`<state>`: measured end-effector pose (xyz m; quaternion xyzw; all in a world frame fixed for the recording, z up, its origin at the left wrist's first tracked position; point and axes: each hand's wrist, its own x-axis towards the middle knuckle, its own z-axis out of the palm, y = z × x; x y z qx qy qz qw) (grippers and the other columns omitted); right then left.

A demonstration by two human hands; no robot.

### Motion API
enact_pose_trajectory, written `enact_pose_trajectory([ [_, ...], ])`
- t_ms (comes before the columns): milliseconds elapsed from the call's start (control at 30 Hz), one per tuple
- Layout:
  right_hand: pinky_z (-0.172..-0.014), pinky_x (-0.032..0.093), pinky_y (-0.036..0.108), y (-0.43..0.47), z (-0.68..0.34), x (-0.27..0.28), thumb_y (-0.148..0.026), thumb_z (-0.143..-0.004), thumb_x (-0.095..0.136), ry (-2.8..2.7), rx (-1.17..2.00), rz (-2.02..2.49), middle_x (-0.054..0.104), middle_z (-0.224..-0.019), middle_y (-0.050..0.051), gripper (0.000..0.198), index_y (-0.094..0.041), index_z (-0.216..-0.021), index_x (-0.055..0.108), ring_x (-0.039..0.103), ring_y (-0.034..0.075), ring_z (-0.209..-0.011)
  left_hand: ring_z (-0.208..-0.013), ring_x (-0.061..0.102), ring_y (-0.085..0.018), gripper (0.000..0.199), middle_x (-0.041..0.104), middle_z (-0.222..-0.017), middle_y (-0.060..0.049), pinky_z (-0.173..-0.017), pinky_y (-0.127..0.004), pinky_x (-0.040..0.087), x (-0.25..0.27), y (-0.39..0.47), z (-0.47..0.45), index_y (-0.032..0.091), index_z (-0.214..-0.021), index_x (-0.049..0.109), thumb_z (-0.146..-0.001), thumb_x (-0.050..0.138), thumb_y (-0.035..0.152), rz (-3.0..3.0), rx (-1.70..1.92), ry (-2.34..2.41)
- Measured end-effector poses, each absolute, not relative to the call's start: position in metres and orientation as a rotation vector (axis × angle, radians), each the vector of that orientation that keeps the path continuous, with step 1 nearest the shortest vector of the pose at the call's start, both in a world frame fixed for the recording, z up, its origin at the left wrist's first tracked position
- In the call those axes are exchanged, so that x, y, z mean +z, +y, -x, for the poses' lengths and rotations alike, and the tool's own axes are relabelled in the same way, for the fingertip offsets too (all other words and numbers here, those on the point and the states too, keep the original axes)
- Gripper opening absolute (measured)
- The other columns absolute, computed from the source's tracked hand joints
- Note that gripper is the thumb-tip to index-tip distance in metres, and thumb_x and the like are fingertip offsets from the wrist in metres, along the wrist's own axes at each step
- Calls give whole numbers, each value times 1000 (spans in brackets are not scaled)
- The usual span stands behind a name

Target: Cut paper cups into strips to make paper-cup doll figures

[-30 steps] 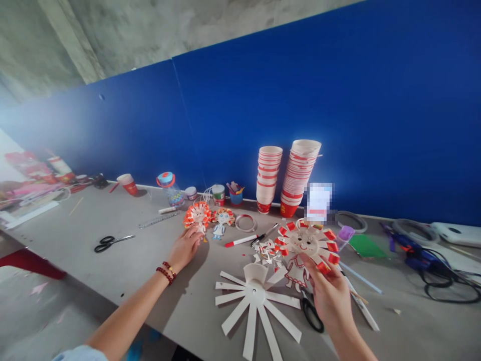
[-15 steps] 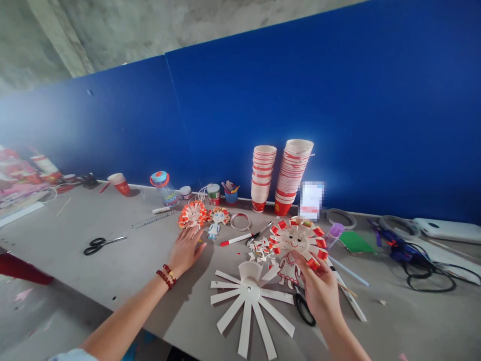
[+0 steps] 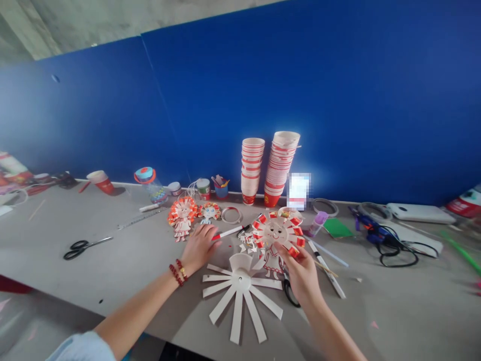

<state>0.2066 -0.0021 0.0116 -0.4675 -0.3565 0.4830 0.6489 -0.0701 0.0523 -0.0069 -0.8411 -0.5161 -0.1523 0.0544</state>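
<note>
My right hand (image 3: pixel 300 268) pinches the lower edge of a paper-cup doll (image 3: pixel 277 234) with a drawn smiling face, curled red-and-white strips round it and a red-outlined dress below. My left hand (image 3: pixel 201 245) lies low over the table with its fingers stretched out. It covers the lower part of a small blue-eyed paper doll (image 3: pixel 209 212); whether it touches that doll I cannot tell. Left of it lies a larger orange-rimmed paper doll (image 3: pixel 183 213). Between my hands a paper cup cut into flared strips (image 3: pixel 240 283) is spread on the table.
Black-handled scissors (image 3: pixel 80 248) lie at the left, with another pair's black handle (image 3: pixel 290 293) by my right hand. Behind are two stacks of paper cups (image 3: pixel 251 173), a lit phone (image 3: pixel 299 190) and a blue pen pot (image 3: pixel 221 189). Paper scraps, a red marker (image 3: pixel 229 232) and tape rolls lie around.
My left hand has moved right, from the larger orange-rimmed doll to the small blue-eyed one, uncovering the larger doll's dress. My right hand still holds its doll. The view has swung right.
</note>
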Motion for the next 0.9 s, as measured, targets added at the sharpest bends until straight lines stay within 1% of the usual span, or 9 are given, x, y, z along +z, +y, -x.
enact_pose_trajectory([
  [100,-41,27,20,-2,-208,12,-35,-61,83,-809,1081,1078,48,-49,-7,29,-17,-66,60,36,7,-42,-100,54,-26,16,61,-97,-8,-88,-40,44,-2,68,48,19,-96,60,-89,51,30,2591,-429,-1541],
  [167,-42,29,21,-1,-210,14,-36,-64,81,-808,1058,1081,52,-53,-6,28,-17,-72,63,38,8,-44,-93,56,-25,12,60,-92,-8,-84,-38,45,-2,79,38,19,-89,59,-89,49,25,2605,-420,-1525],
  [267,-46,34,21,1,-212,16,-37,-64,81,-800,1022,1066,59,-60,-3,31,-16,-80,66,43,10,-49,-89,57,-23,13,58,-102,-10,-78,-35,46,-3,97,27,17,-95,58,-87,47,17,2609,-425,-1519],
  [367,-49,37,21,1,-213,17,-35,-61,83,-790,1013,1054,61,-64,-2,31,-16,-78,66,47,11,-53,-93,57,-24,23,55,-114,-13,-80,-36,46,-3,116,17,16,-104,56,-84,47,10,2632,-431,-1510],
  [467,-47,35,20,0,-211,19,-33,-60,84,-785,1033,1062,60,-61,-3,29,-16,-76,66,44,10,-51,-96,57,-23,27,60,-103,-9,-84,-34,45,-3,136,7,18,-98,59,-82,43,3,2698,-432,-1482],
  [533,-48,35,20,0,-211,20,-34,-60,84,-783,1041,1066,60,-61,-3,30,-16,-77,67,45,10,-52,-97,57,-23,29,60,-101,-9,-84,-34,45,-2,148,2,19,-96,60,-82,42,1,2720,-465,-1493],
  [667,-51,38,21,1,-209,19,-35,-60,84,-789,1051,1064,62,-63,-2,30,-16,-76,67,49,11,-55,-103,54,-24,30,59,-104,-9,-90,-38,44,0,160,-2,19,-96,62,-83,41,2,2715,-641,-1564],
  [800,-46,36,21,1,-209,17,-38,-63,81,-789,1074,1067,61,-60,-3,29,-17,-77,67,48,11,-50,-111,51,-26,26,57,-113,-11,-98,-45,38,8,148,-3,18,-98,62,-84,44,7,2755,-915,-1587],
  [900,-44,35,21,0,-207,16,-39,-64,80,-777,1088,1072,61,-60,-3,29,-17,-75,66,47,11,-48,-110,53,-25,21,58,-114,-11,-98,-42,41,16,122,-7,18,-103,61,-88,46,17,2895,-1125,-1537],
])
